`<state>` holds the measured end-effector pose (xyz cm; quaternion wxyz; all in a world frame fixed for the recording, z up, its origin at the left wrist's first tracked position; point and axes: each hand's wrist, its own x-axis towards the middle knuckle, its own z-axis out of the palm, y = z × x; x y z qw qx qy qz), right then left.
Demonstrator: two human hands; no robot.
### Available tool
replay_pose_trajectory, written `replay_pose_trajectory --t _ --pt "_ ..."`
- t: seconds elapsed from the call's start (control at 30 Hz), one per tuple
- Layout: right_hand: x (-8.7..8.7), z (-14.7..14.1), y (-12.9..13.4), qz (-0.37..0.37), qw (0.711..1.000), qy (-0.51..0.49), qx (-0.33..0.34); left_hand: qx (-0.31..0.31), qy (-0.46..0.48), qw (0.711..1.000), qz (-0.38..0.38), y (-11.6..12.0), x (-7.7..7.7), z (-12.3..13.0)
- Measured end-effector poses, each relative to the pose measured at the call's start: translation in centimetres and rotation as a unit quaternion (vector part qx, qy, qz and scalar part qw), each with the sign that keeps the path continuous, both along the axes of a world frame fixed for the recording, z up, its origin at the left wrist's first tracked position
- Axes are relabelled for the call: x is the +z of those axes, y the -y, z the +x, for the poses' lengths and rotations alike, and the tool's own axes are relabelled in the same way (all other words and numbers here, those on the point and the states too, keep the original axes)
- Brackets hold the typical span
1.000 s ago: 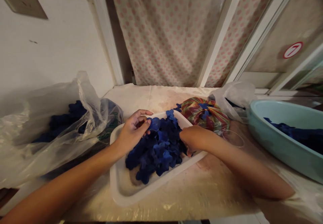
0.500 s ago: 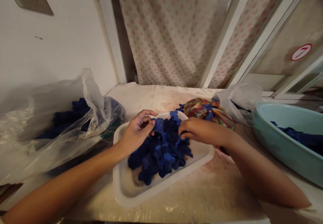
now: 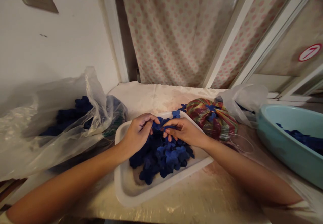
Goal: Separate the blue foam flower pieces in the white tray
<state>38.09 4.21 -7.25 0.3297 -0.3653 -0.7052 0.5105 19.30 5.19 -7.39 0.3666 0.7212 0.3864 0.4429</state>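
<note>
A white plastic tray (image 3: 136, 199) holds a heap of blue flower-shaped petals (image 3: 166, 160), thin like fabric. Over the far part of the heap, my left hand (image 3: 138, 131) is closed, its thumb and index finger pinching a blue petal (image 3: 156, 126). Close beside it, my right hand (image 3: 186, 132) pinches another blue piece (image 3: 168, 128) between thumb and fingers. The fingertips of both hands nearly meet. Whether the two pieces are joined is hidden by the fingers.
On the left lies a clear plastic bag (image 3: 63, 141) with blue pieces (image 3: 73, 113) inside. Behind the tray sits a multicoloured striped bundle (image 3: 224, 121), a clear ring (image 3: 241, 144) near it. A light-blue basin (image 3: 275, 140) with blue pieces stands at the right.
My right hand has moved left from the tray's right side to meet my left hand, a blue piece now showing in its fingers. My left hand stays nearly in place. The view has shifted slightly.
</note>
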Motion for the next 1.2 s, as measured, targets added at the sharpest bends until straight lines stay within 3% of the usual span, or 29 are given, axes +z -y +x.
replay_pose_trajectory --t 0.1,0.27,0.43,0.5,0.63,0.87,1.0,1.1,1.2 --pt "0.2 0.1 0.1 -0.015 1.0 -0.004 0.009 -0.008 -0.017 1.0 -0.004 0.3 0.2 0.1" --pt "-0.5 0.1 0.3 -0.027 0.998 -0.013 0.053 -0.073 -0.09 0.993 0.012 0.8 0.8 0.4" --pt "-0.6 0.1 0.7 0.015 0.994 0.076 0.072 -0.061 -0.142 0.982 0.11 0.5 0.5 0.5" --pt "-0.3 0.0 0.9 0.09 0.99 0.101 0.036 -0.062 -0.142 0.979 0.132 0.3 0.3 0.5" --pt "0.2 -0.1 0.8 0.222 0.962 0.113 -0.108 -0.034 -0.148 0.978 0.142 0.3 0.1 0.4" --pt "0.3 0.0 0.7 0.285 0.946 0.119 -0.101 -0.054 -0.153 0.981 0.108 0.8 0.8 0.1" --pt "0.1 0.1 0.9 0.252 0.956 0.128 -0.084 -0.072 -0.148 0.981 0.1 0.8 0.9 0.0" --pt "-0.3 0.1 0.8 0.201 0.966 0.13 -0.102 -0.039 -0.114 0.988 0.094 0.6 0.7 0.1" --pt "-0.5 0.1 0.5 0.199 0.964 0.127 -0.119 -0.001 -0.076 0.993 0.095 0.4 0.3 0.2"
